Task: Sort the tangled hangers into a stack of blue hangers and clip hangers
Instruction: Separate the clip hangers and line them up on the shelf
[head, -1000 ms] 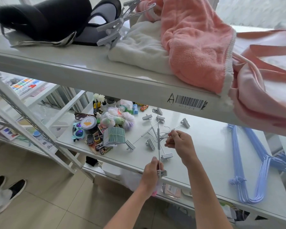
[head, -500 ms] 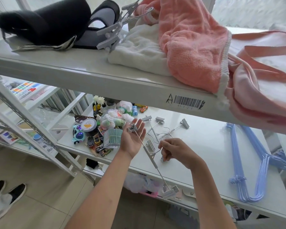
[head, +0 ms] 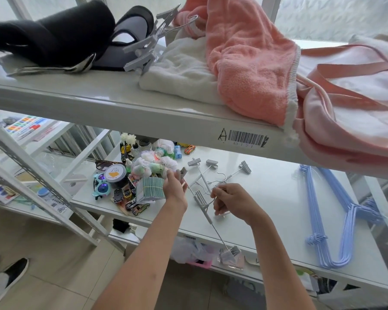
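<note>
A tangle of grey clip hangers (head: 213,175) lies on the white middle shelf (head: 267,198). One grey clip hanger (head: 205,211) slants from the far left down to the shelf's front edge, its lower clip hanging past the edge. My left hand (head: 174,186) grips its upper clip end. My right hand (head: 230,201) pinches the wire hooks in the middle of the tangle. A stack of blue hangers (head: 332,215) lies flat at the right of the shelf. More grey clip hangers (head: 148,45) rest on the top shelf.
Toy cars, sunglasses, a round tin (head: 115,175) and a striped pack (head: 150,189) crowd the shelf's left end. Pink towel (head: 251,63), white towel and black cushion lie on the top shelf. Black shoes (head: 7,274) stand on the floor at lower left.
My left hand went from the hanger's lower clip at the shelf edge up to its far upper clip. The hanger swung from upright to slanting. My right hand stayed on the hooks.
</note>
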